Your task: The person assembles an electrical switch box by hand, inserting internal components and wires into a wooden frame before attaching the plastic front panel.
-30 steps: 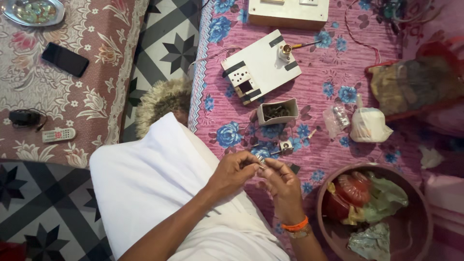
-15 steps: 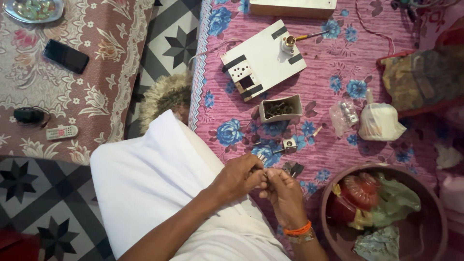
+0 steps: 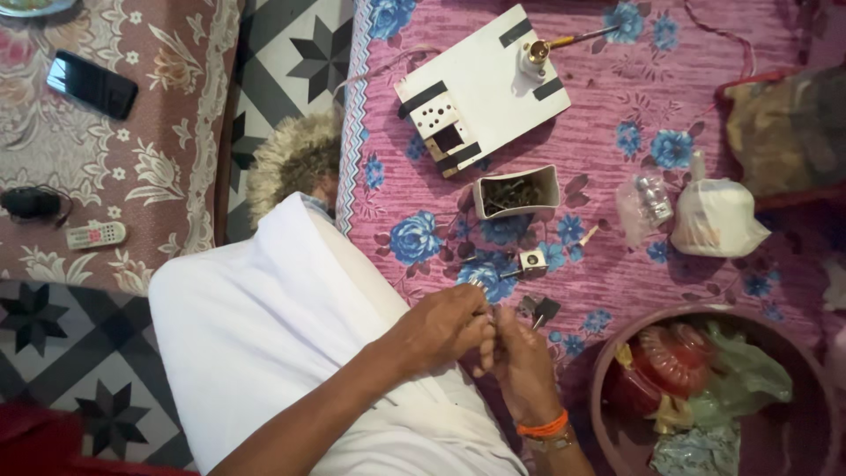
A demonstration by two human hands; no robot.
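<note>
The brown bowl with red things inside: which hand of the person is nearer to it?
Right. The right hand is just left of the brown bowl; the left hand is farther left, beyond it.

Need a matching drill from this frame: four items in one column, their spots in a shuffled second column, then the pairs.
Items:
1. white board
2. black phone
3. white knotted bag
4. brown bowl

Places:
A. on the beige floral cloth, far left
B. lower right corner, holding red bundles and green plastic
C. top centre of the pink floral cloth, black tape strips on it
D. right side of the pink cloth, beside a small clear packet

Pairs: 1-C, 2-A, 3-D, 4-B
</note>
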